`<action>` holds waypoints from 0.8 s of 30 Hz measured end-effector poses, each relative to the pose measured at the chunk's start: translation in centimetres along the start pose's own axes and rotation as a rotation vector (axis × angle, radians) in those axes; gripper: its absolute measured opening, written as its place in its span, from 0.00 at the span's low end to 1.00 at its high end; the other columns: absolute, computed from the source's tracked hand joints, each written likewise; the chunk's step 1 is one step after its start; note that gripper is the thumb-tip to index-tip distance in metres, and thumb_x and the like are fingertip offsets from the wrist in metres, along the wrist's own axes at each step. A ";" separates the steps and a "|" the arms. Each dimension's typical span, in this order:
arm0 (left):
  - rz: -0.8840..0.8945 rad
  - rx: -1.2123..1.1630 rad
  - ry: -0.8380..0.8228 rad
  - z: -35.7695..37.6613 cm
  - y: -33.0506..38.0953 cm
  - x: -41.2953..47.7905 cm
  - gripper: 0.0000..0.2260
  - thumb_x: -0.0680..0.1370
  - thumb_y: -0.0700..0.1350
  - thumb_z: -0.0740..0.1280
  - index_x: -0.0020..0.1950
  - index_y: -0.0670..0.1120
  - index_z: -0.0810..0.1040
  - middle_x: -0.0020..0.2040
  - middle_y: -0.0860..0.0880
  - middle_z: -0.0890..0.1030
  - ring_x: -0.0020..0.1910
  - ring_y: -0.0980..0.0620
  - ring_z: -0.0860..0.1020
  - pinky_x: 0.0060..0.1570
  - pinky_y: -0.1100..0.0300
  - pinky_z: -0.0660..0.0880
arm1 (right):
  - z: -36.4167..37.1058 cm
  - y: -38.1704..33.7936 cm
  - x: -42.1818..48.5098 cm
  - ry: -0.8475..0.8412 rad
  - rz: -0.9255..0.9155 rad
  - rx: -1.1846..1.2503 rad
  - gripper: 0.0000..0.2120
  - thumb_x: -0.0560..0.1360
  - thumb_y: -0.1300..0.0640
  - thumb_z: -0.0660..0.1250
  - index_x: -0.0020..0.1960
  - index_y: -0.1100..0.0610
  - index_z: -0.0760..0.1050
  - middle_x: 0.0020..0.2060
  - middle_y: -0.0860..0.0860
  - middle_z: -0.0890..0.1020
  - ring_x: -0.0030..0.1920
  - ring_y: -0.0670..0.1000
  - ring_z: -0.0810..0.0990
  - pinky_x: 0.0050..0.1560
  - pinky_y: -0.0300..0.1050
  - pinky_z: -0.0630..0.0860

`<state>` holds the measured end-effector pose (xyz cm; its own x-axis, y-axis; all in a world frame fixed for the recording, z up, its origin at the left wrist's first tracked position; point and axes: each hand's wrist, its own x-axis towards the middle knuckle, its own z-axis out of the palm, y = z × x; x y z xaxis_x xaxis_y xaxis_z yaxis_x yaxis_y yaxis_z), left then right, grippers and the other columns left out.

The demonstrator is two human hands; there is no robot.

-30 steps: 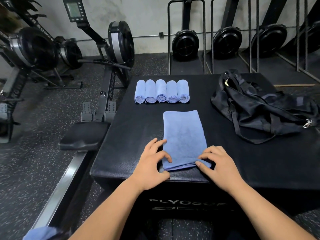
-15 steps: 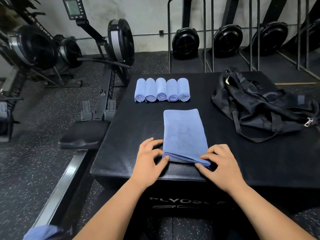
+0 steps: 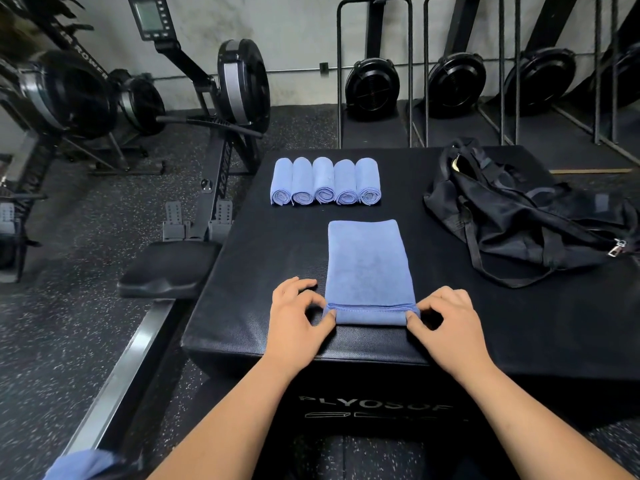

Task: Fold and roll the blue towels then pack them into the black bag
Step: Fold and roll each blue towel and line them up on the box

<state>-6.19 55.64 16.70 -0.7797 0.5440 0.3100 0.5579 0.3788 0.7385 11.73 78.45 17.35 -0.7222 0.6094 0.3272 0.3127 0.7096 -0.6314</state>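
Left hand (image 3: pixel 298 320), right hand (image 3: pixel 446 323) pinch towel (image 3: pixel 369 265) near-edge fold, fingers curled.

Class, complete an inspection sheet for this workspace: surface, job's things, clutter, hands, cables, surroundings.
Surface: black box, padded top, on a speckled floor.
Job's things: towel folded flat, near end turned over once; five rolls side by side at the far edge; bag on the right, slumped.
Clutter: blurred blue cloth low left, off the box.
Hands: left hand and right hand pinch the towel's near corners.
Cables: nothing seen.
Surroundings: rowers on the left and stored upright behind.
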 end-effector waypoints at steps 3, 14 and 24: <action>0.046 -0.005 0.012 -0.2 0.2 0.0 0.12 0.75 0.48 0.78 0.53 0.59 0.81 0.68 0.61 0.74 0.76 0.57 0.62 0.74 0.60 0.61 | -0.1 -0.3 0.0 -0.018 0.021 0.006 0.12 0.70 0.52 0.80 0.41 0.42 0.76 0.44 0.39 0.76 0.51 0.47 0.71 0.47 0.39 0.71; 0.072 0.024 0.014 0.2 -0.1 -0.5 0.04 0.79 0.47 0.76 0.51 0.57 0.87 0.68 0.60 0.73 0.77 0.55 0.60 0.72 0.71 0.55 | 0.7 -0.1 -0.6 0.086 -0.049 -0.116 0.05 0.74 0.52 0.78 0.50 0.44 0.87 0.45 0.41 0.72 0.49 0.48 0.70 0.41 0.46 0.75; 0.144 0.138 -0.079 0.2 -0.3 -0.4 0.14 0.74 0.51 0.71 0.59 0.55 0.82 0.73 0.55 0.70 0.80 0.48 0.56 0.77 0.54 0.60 | 0.7 -0.1 -0.8 0.057 -0.149 -0.213 0.16 0.68 0.51 0.77 0.55 0.49 0.85 0.51 0.44 0.73 0.53 0.52 0.72 0.50 0.53 0.75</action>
<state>-6.05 55.45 16.23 -0.6677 0.6546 0.3546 0.6997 0.3892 0.5991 11.86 77.68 16.63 -0.7359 0.5071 0.4486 0.3327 0.8480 -0.4126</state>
